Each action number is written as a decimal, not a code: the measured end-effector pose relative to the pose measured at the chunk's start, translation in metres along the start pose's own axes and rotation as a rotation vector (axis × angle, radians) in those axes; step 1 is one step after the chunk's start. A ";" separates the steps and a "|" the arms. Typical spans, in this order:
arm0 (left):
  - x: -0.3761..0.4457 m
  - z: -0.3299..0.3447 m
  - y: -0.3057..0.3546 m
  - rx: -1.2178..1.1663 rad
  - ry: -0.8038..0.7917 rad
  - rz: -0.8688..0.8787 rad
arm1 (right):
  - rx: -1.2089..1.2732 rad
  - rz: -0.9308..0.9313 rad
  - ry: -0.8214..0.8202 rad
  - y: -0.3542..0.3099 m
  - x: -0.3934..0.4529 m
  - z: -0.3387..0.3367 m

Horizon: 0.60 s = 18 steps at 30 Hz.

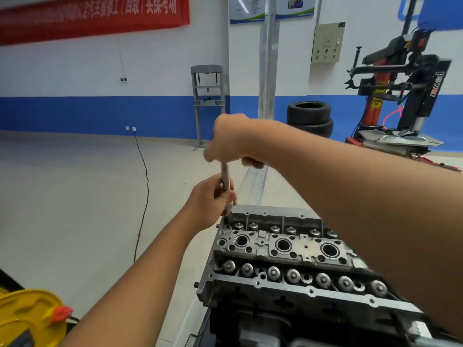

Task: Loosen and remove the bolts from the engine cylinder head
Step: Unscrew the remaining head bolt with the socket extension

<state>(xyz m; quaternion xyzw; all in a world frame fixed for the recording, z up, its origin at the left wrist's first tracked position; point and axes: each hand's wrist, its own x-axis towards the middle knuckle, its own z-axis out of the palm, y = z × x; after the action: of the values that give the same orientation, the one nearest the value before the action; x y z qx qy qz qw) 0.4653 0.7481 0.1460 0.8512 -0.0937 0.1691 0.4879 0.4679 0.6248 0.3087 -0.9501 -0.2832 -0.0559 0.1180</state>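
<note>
Nearest the lens, a yellow reel [30,319] with an orange knob is seen at the lower left corner, and the right forearm crosses the frame from the right edge. Largest of the task's things, the engine cylinder head [288,256] is set at lower centre, its top uncovered: two rows of valve springs are shown, with three round bores between them. At its far left corner a long steel extension bar [226,182] is stood almost upright, its lower end lowered into a hole of the head; the bolt beneath it is hidden, so it cannot be told whether it is engaged. The bar's upper end is clenched by the right hand [231,142], which is blurred; the tool's handle is covered by the fist. Lower down, the shaft is pinched by the fingers of the left hand [209,199], just above the head's edge. Further back, a tyre changer [400,96] is placed at the right wall, two stacked tyres [310,117] beside it, a grey press frame [208,101] at the blue-banded wall, and a black cable [142,196] is laid across the pale floor
</note>
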 end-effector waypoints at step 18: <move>-0.002 -0.008 0.019 0.118 -0.037 0.040 | -0.002 0.046 -0.028 -0.001 -0.008 -0.006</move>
<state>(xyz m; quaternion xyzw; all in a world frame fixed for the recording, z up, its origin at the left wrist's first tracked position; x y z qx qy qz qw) 0.4556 0.7452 0.1637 0.8794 -0.1097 0.1684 0.4317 0.4605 0.6198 0.3138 -0.9572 -0.2628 -0.0401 0.1142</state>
